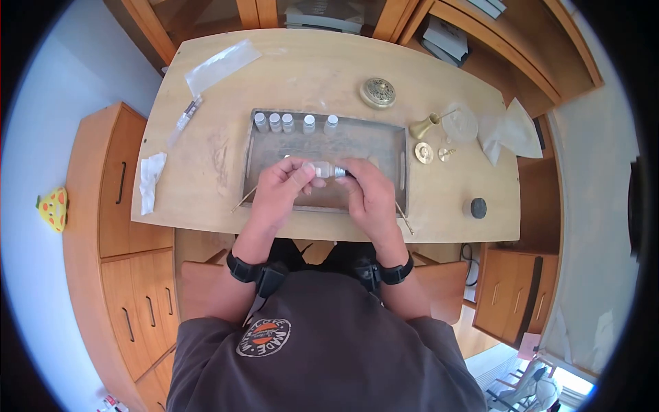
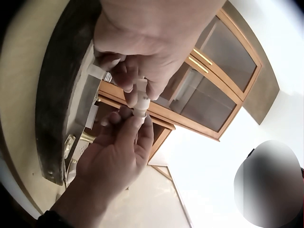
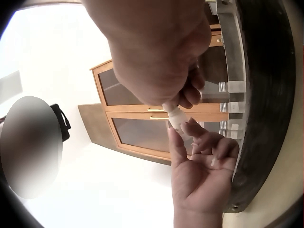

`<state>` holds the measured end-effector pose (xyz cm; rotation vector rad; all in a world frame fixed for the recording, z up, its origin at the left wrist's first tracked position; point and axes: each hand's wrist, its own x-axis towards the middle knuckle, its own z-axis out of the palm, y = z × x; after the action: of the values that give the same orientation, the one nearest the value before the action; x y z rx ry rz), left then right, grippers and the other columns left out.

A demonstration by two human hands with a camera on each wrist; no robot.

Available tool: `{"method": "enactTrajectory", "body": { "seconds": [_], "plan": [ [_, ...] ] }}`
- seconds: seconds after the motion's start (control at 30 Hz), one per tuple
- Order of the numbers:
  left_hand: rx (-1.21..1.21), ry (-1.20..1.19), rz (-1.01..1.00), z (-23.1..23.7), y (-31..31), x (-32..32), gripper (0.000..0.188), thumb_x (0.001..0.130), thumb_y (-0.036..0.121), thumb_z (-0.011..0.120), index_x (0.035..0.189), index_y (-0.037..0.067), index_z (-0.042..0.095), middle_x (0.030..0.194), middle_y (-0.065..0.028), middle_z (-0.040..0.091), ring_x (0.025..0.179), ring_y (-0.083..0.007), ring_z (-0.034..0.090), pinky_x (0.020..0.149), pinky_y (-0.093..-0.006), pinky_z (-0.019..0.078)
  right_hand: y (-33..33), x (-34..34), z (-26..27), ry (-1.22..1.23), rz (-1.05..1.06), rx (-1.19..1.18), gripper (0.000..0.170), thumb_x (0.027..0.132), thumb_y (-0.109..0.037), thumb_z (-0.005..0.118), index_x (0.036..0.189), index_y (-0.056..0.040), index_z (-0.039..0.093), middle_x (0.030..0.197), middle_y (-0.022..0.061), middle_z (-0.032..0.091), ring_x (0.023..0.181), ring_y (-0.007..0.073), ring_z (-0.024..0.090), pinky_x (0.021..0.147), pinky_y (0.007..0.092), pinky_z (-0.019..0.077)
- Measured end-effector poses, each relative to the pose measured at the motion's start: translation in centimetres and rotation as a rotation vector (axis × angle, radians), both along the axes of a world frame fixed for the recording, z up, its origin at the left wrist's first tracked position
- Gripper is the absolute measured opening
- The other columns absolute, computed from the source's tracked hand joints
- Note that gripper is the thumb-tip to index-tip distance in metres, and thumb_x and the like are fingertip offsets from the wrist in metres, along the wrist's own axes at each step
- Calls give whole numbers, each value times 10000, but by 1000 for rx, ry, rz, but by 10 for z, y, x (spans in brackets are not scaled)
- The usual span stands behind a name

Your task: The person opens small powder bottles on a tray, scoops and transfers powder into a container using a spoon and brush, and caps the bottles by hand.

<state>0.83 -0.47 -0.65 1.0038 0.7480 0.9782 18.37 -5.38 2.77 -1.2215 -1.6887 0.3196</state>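
Note:
Over the front part of a grey tray (image 1: 329, 200), a small clear bottle (image 1: 321, 169) is held sideways between both hands. The left hand (image 1: 280, 189) pinches its body between thumb and fingers. At the other end, the right hand (image 1: 371, 192) pinches the silvery neck or cap. In the left wrist view the bottle (image 2: 142, 100) lies between the left hand (image 2: 147, 52) above and the right hand (image 2: 116, 152) below. The right wrist view shows the bottle (image 3: 176, 117) too; its contents cannot be made out.
Several small capped bottles (image 1: 288, 123) line the tray's back edge. To the right stand a brass vase (image 1: 424, 126), brass discs (image 1: 424, 152) and a dark-lidded jar (image 1: 475, 208); behind is a round brass box (image 1: 377, 93). A tissue (image 1: 151, 182) and plastic sleeve (image 1: 223, 66) lie left.

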Motion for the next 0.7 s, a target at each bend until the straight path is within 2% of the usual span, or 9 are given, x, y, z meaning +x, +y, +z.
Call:
{"method": "enactTrajectory", "body": {
  "seconds": [0.13,0.23,0.3,0.4,0.43,0.47,0.5,0.57,0.7],
  "plan": [
    [-86,-54,-94,1,4,-2,196,954,219,625,986,31,667,776,-28,668,671,-78,561,642,-215,435,0,-1,1,-56,-4,60,253,806,47,641,1051,-11,627,928,155,652,827,325,632,703,381,514],
    [-93,-55,-112,-1,4,-3,210,951,233,629,972,29,674,745,-13,653,683,-73,565,631,-207,423,0,1,2,-48,10,59,248,803,41,651,1045,-11,630,922,157,652,819,327,631,699,378,513],
    [-32,-28,-58,-2,2,2,198,941,212,643,979,20,676,749,-9,648,688,-62,560,628,-206,423,0,2,3,-49,18,28,247,802,36,657,1043,-10,630,922,160,651,816,329,630,697,374,512],
    [70,16,13,0,-1,7,176,910,155,678,1012,12,678,767,1,642,697,-40,545,625,-204,425,0,4,1,-45,-32,-19,152,845,-37,660,992,-6,639,850,157,654,739,328,632,651,358,505],
    [113,32,33,0,-3,9,185,888,120,700,1037,12,679,782,6,640,701,-29,535,625,-202,428,-1,6,0,9,-37,-134,122,889,-101,634,964,-6,643,789,148,640,682,303,622,614,349,490],
    [108,24,37,-2,-4,9,185,888,120,700,1037,12,679,782,6,640,701,-29,535,625,-202,428,-2,8,-2,63,-44,-252,164,933,-165,608,936,-5,646,727,139,625,624,277,612,576,340,476],
    [164,85,24,-5,-5,7,209,869,93,714,1061,20,677,796,11,639,699,-26,525,623,-200,430,-2,11,-5,55,-42,-256,164,933,-165,608,936,-5,646,727,139,625,624,277,612,576,340,476],
    [218,139,14,-7,-7,8,245,850,67,728,1085,28,674,811,16,637,697,-22,515,621,-197,433,0,18,-10,98,-71,-545,306,991,-266,538,896,5,642,641,96,583,555,192,567,524,320,440],
    [232,165,58,-3,-11,11,255,846,67,728,1091,30,669,797,23,625,673,-21,503,603,-193,431,1,14,-6,277,-55,-716,362,1005,-298,516,882,21,636,626,43,565,546,132,525,508,298,419]
  ]
}}
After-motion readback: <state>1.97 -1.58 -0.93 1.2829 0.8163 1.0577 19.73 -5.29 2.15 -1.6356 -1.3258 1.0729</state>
